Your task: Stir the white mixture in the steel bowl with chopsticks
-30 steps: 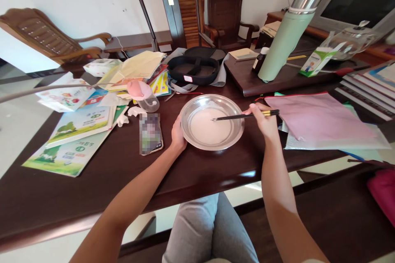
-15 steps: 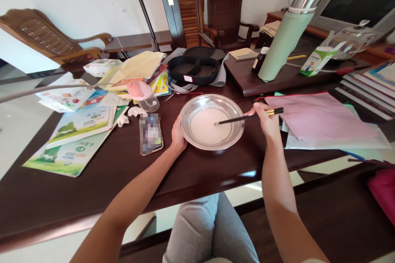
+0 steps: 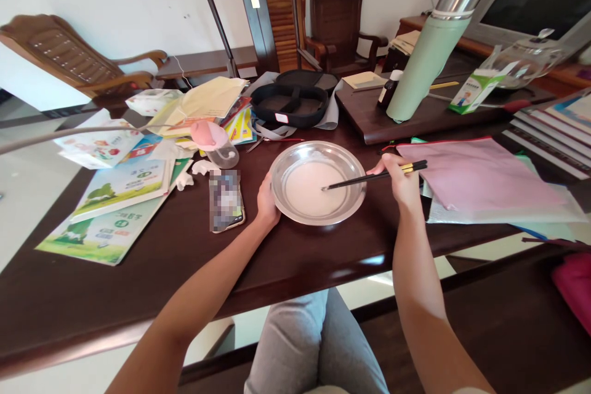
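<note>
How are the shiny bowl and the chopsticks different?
The bowl is round and wide; the chopsticks are long and thin. The bowl is silvery; the chopsticks are black and gold. The left hand holds the bowl's side; the right hand grips the chopsticks. Both are held.

You can read no wording for certain. By the tabletop's (image 3: 152,252) left edge, the upper booklet (image 3: 138,188) and lower booklet (image 3: 92,243) show you printed characters, too blurred to make out. Toward the far edge, the black case's (image 3: 302,117) red-bordered tag (image 3: 281,117) is too small; toward the far right corner, so is the green-and-white carton's (image 3: 471,97) print.
</note>
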### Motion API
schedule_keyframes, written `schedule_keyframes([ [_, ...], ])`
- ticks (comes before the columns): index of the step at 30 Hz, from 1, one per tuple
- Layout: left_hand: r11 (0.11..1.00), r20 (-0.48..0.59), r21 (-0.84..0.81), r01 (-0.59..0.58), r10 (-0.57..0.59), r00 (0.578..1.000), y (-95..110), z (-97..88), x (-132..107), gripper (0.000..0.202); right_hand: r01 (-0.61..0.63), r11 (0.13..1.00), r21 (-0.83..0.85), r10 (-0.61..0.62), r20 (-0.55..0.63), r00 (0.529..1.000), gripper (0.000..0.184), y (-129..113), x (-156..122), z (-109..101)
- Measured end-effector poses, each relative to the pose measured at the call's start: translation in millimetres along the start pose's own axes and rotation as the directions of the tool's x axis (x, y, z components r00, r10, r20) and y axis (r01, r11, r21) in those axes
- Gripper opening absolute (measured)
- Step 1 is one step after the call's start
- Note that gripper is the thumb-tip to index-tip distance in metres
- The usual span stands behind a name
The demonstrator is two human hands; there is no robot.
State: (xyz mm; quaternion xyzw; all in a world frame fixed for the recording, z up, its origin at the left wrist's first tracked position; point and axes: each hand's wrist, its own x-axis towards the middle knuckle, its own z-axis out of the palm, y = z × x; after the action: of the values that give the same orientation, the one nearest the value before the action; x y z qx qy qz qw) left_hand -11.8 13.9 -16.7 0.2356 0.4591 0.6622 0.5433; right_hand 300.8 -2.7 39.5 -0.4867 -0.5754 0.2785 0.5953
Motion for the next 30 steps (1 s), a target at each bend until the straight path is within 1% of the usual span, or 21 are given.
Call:
schedule_keyframes([
  [2,1.000,-0.009,-0.019,-0.006,0.006,1.000,0.4,1.4,-0.9,0.031,-0.020,1.000,0.019,0.018,0.091,0.996,0.071,-2.6,-2.1,2.3],
  [4,1.000,-0.008,-0.030,-0.011,0.010,1.000,1.2,2.8,-2.0,0.030,-0.026,1.000,0.008,0.024,0.226,0.974,0.067,-4.6,-3.7,8.6],
  [5,0.999,-0.007,-0.031,-0.012,0.012,1.000,1.7,3.4,-2.5,0.030,-0.011,1.000,0.002,0.010,0.273,0.962,0.067,-4.8,-3.9,11.8],
  [6,0.999,-0.005,-0.030,-0.012,0.012,1.000,2.2,3.8,-3.0,0.030,0.004,1.000,-0.011,-0.001,0.289,0.957,0.067,-4.3,-3.7,14.1],
  [7,1.000,-0.003,-0.027,-0.012,0.011,1.000,2.7,3.9,-3.3,0.031,0.021,0.999,-0.027,-0.012,0.281,0.960,0.067,-3.2,-3.0,15.1],
  [8,1.000,-0.001,-0.022,-0.009,0.009,1.000,3.1,3.8,-3.6,0.031,0.034,0.998,-0.047,-0.022,0.244,0.970,0.067,-1.7,-2.0,14.5],
  [11,1.000,0.003,0.003,-0.004,0.004,1.000,3.6,2.7,-3.5,0.034,0.032,0.997,-0.074,-0.028,0.055,0.998,0.069,2.5,0.9,6.2],
  [12,1.000,0.002,0.009,-0.006,0.006,1.000,3.6,2.2,-3.4,0.035,0.023,0.998,-0.057,-0.023,0.009,1.000,0.071,3.0,1.2,3.1],
  [13,1.000,0.003,0.010,-0.008,0.008,1.000,3.4,1.9,-3.2,0.035,0.015,0.999,-0.034,-0.015,-0.010,1.000,0.072,2.8,1.0,1.0],
  [14,1.000,0.005,0.010,-0.009,0.009,1.000,3.1,1.8,-3.0,0.036,0.006,1.000,-0.013,-0.006,0.004,1.000,0.072,2.1,0.4,0.2],
  [15,1.000,0.011,0.006,-0.009,0.009,1.000,2.8,1.7,-2.9,0.036,-0.003,1.000,0.002,0.003,0.047,0.999,0.072,0.8,-0.6,0.9],
  [18,1.000,0.025,-0.011,-0.007,0.007,1.000,2.1,2.1,-2.9,0.038,-0.006,1.000,-0.008,0.008,0.223,0.975,0.067,-2.9,-2.9,9.1],
  [19,1.000,0.026,-0.016,-0.007,0.008,1.000,2.1,2.2,-3.0,0.038,0.016,1.000,-0.025,-0.009,0.248,0.969,0.068,-3.2,-3.0,11.8],
  [21,1.000,0.020,-0.019,-0.008,0.008,1.000,2.2,2.5,-3.1,0.036,0.042,0.997,-0.060,-0.027,0.233,0.972,0.067,-2.0,-1.9,13.6],
  [24,1.000,0.017,-0.019,0.001,-0.001,1.000,2.9,2.7,-3.4,0.034,0.029,0.997,-0.076,-0.023,0.075,0.997,0.067,1.8,0.6,6.3],
  [25,1.000,0.018,-0.025,0.005,-0.004,1.000,3.2,2.9,-3.6,0.034,0.022,0.998,-0.057,-0.020,0.022,1.000,0.068,2.6,0.9,3.1],
  [26,0.999,0.018,-0.031,0.008,-0.008,1.000,3.4,3.1,-3.8,0.034,0.015,0.999,-0.029,-0.015,-0.003,1.000,0.069,2.7,0.7,0.5],
  [27,0.999,0.018,-0.035,0.011,-0.010,1.000,3.6,3.3,-4.0,0.034,0.005,1.000,-0.004,-0.005,-0.001,1.000,0.070,2.1,0.0,-0.9],
  [28,0.999,0.017,-0.036,0.012,-0.011,1.000,3.8,3.5,-4.2,0.034,-0.006,1.000,0.013,0.005,0.031,0.999,0.070,1.0,-0.9,-0.8],
  [30,0.999,0.016,-0.031,0.010,-0.010,1.000,4.0,3.6,-4.5,0.033,-0.028,1.000,0.012,0.026,0.153,0.988,0.069,-1.9,-3.0,3.5],
])
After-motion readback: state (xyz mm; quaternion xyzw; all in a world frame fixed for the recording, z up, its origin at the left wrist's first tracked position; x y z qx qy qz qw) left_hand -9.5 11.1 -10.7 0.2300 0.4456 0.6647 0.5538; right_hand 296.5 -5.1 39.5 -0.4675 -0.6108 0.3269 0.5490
